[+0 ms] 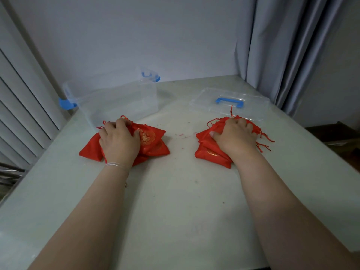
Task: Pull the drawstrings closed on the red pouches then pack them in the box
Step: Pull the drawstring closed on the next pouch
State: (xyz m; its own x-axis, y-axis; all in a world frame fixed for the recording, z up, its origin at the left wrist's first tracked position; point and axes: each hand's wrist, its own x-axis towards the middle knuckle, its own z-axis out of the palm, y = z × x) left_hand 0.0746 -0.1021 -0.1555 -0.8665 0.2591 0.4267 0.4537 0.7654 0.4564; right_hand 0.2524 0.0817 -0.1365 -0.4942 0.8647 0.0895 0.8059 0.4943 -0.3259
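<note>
Two heaps of red pouches and an open clear box on the table.

The left heap of red pouches [124,145] lies just in front of the box [116,98], its near corner almost touching it; the top pouch shows a gold round emblem, and thin red drawstrings trail from the gathered necks toward the box. The right heap of red pouches [214,151] lies well to the right of the box, its frayed strings fanned outward. The box stands upright, transparent, lidless, with blue latches at both ends.

No readable text; only an illegible gold emblem [147,137] on a red pouch [153,145].
</note>
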